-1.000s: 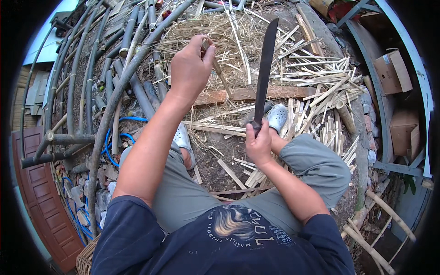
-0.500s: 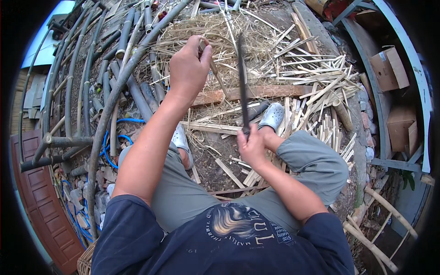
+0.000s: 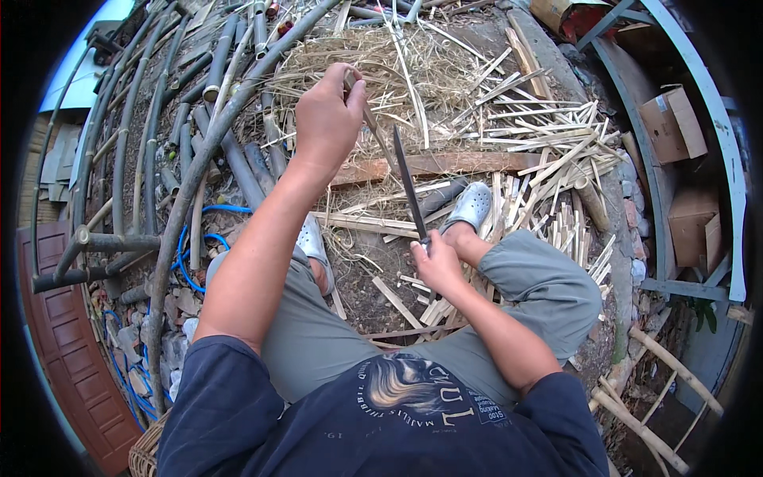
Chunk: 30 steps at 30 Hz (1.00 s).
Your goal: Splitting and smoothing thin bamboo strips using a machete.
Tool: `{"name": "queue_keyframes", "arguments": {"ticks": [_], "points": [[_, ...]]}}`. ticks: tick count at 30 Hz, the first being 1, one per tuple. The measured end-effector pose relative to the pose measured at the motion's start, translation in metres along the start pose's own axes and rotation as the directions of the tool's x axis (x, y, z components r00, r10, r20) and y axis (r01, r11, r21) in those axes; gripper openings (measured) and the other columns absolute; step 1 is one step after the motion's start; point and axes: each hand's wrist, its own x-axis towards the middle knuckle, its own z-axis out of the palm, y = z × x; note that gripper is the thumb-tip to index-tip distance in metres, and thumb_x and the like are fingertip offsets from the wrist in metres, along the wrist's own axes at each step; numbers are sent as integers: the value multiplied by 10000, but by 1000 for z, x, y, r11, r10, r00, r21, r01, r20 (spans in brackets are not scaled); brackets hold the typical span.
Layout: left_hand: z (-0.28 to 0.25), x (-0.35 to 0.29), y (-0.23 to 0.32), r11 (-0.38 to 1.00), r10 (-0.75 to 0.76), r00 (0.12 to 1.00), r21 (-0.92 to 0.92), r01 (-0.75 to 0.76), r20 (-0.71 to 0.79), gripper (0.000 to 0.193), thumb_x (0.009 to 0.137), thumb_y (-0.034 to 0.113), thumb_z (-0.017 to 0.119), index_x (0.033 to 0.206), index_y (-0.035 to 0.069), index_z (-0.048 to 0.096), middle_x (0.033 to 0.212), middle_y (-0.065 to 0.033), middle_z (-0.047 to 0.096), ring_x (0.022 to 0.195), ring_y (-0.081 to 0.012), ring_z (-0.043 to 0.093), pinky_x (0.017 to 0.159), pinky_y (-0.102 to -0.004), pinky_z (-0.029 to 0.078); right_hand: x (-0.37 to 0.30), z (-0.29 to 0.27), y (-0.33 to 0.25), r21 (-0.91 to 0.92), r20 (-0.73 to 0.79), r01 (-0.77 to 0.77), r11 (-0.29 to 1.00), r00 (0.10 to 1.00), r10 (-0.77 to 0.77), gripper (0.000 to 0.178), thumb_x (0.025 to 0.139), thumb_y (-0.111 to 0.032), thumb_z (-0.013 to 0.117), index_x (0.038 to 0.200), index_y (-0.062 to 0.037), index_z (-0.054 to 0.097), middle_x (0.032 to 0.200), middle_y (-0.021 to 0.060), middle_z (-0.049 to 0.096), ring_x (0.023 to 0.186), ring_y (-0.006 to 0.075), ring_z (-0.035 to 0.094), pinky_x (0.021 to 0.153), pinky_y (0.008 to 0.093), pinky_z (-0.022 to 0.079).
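Observation:
My left hand is raised in front of me, its fingers closed round the upper end of a thin bamboo strip. The strip slants down and right toward a reddish wooden plank on the ground. In my right hand I grip a long, dark-bladed knife by its handle. Its blade points up and a little left, the tip close beside the lower part of the strip. From this view I cannot tell whether blade and strip touch.
Split bamboo sticks lie heaped at right, with pale shavings beyond the plank. Bamboo poles fill the left, near a blue hose. Cardboard boxes sit on a rack at right. Light clogs are on my feet.
The knife has tilted left and its tip has come down and nearer to me, toward the strip. My left hand has hardly moved.

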Motion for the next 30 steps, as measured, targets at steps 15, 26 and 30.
{"name": "queue_keyframes", "arguments": {"ticks": [15, 26, 30], "points": [[2, 4, -10, 996, 28, 1000, 82, -27, -14, 187, 910, 238, 642, 995, 72, 631, 700, -107, 652, 589, -205, 626, 557, -339, 468, 4, -15, -8, 38, -102, 115, 993, 989, -110, 327, 923, -291, 586, 1042, 7, 520, 712, 212, 633, 692, 389, 654, 620, 482, 483], [6, 2, -11, 995, 50, 998, 92, -47, -29, 191, 898, 217, 656, 1004, 62, 620, 716, -124, 661, 620, -258, 653, 582, -366, 491, 16, 4, 20, 37, 4, 15, 999, 1000, -15, 363, 929, -309, 581, 1062, 21, 507, 756, 234, 627, 742, 407, 637, 665, 479, 478], [3, 1, -5, 994, 75, 996, 83, -72, -38, 155, 883, 181, 634, 946, 51, 579, 730, -185, 639, 723, -390, 637, 632, -466, 481, -1, -19, -22, 116, -197, 243, 963, 956, -218, 341, 927, -266, 611, 1080, 13, 489, 707, 206, 612, 622, 368, 618, 556, 456, 452]]}}
